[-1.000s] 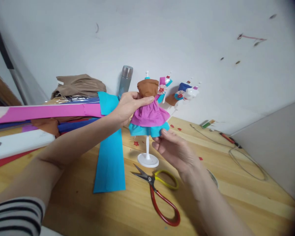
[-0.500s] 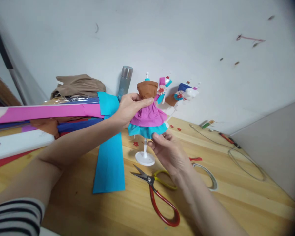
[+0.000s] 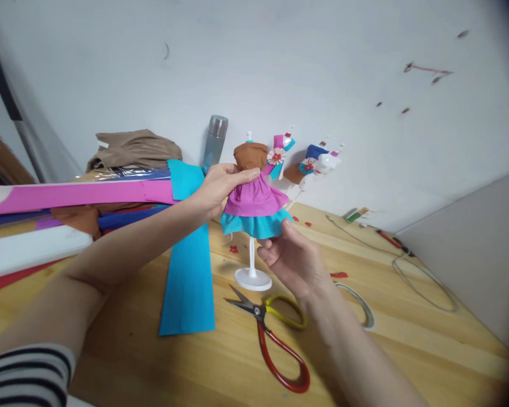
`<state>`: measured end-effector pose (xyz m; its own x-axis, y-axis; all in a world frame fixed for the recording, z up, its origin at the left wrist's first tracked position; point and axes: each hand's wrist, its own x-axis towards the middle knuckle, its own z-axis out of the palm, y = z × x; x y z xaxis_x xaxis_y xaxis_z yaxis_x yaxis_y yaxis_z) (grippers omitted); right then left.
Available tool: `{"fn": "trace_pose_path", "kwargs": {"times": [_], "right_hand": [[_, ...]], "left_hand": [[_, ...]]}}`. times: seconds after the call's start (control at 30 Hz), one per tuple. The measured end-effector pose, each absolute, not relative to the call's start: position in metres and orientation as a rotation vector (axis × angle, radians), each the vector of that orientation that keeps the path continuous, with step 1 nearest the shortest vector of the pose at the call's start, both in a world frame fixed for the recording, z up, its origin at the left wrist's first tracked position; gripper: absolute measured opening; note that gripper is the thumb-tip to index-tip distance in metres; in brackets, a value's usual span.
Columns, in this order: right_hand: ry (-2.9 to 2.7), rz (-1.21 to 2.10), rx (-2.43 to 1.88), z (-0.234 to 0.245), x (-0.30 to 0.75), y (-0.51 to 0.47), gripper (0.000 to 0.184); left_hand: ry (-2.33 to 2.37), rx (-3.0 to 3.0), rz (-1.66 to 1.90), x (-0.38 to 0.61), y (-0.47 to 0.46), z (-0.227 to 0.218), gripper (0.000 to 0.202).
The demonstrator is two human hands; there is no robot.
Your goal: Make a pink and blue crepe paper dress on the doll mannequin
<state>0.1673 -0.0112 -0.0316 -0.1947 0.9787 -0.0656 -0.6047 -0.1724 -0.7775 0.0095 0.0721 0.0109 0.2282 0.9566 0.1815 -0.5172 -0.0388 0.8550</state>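
Note:
A small white mannequin stand (image 3: 253, 278) rests on the wooden table (image 3: 407, 339) and wears a paper dress (image 3: 255, 196) with a brown top, a pink skirt and a teal hem. My left hand (image 3: 220, 186) is closed on the dress at the waist, thumb across the pink layer. Under the skirt, my right hand (image 3: 290, 257) pinches the teal hem at its right edge with curled fingers.
Scissors (image 3: 275, 333) with yellow and red handles lie in front of the stand. A teal paper strip (image 3: 189, 271) and stacked coloured sheets (image 3: 76, 195) are on the left. A tape ring (image 3: 358, 305), a cable (image 3: 424, 282), a grey bottle (image 3: 215, 141) and other dressed mannequins (image 3: 311, 164) sit behind.
The stand tilted and lifted slightly, then settled back. My right hand shifted along the teal hem, uncovering the tape ring behind it. My left hand kept its grip.

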Motion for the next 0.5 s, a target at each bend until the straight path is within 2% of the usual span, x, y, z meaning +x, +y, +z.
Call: {"fn": "trace_pose_path", "kwargs": {"times": [0.17,0.37,0.5], "right_hand": [[-0.589,1.624,-0.72,-0.03,0.164,-0.012,0.04],[-0.775,1.661,-0.726,-0.028,0.166,-0.015,0.037],[-0.849,1.558,-0.811,-0.024,0.17,-0.015,0.044]], "left_hand": [[0.416,1.014,1.232,0.008,0.078,0.006,0.007],[0.344,1.106,1.26,0.0,0.096,-0.001,0.024],[0.364,1.202,1.265,-0.005,0.105,-0.004,0.031]]}}
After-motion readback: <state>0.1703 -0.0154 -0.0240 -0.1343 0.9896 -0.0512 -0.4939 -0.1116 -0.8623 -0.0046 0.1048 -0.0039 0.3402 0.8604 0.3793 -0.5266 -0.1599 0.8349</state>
